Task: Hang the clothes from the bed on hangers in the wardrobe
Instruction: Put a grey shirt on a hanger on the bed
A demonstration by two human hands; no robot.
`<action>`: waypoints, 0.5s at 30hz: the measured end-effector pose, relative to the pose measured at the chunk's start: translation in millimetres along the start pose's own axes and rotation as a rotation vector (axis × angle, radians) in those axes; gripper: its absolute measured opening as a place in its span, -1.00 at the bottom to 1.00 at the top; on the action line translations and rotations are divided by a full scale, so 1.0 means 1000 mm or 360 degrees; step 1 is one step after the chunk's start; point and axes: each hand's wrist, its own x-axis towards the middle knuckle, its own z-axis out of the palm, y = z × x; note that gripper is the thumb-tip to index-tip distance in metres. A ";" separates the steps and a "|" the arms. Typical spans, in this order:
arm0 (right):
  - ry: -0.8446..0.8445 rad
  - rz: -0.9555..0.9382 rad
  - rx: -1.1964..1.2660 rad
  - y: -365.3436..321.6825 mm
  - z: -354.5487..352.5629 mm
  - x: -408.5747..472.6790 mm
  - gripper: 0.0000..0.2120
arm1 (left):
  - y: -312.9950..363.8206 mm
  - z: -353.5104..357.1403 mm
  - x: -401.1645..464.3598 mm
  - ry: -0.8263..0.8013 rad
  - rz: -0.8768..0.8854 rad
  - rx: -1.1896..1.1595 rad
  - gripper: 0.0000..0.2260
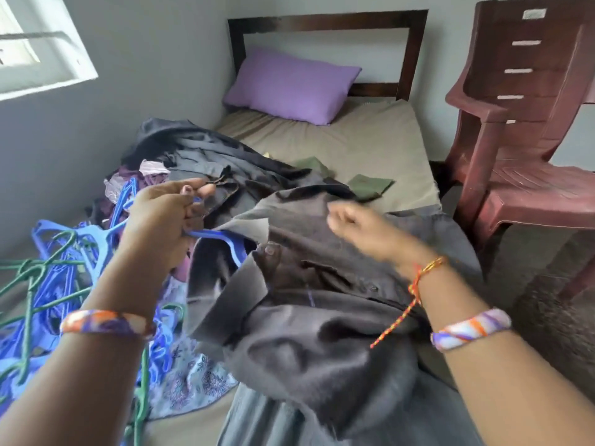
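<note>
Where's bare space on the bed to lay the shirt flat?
Free: the tan sheet between the purple pillow, the green cloths and the bed's right edge by the chair. Crowded: the left side, with the clothes pile and the tangle of hangers; the near end lies under the dark shirt.

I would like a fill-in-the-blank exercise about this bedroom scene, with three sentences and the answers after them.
1. The left hand holds a plastic clothes hanger whose colour is ____.
2. The soft rectangular pillow at the head of the bed is ____ in colour.
3. The dark red plastic ____ stands to the right of the bed.

The dark grey buttoned shirt lies under both hands; the right hand is blurred.

Answers: blue; purple; chair
</note>
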 end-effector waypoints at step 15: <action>0.0273 0.0690 -0.0903 0.087 -0.008 -0.018 -0.78 | -0.061 -0.059 -0.004 0.0315 -0.0317 0.0353 -0.86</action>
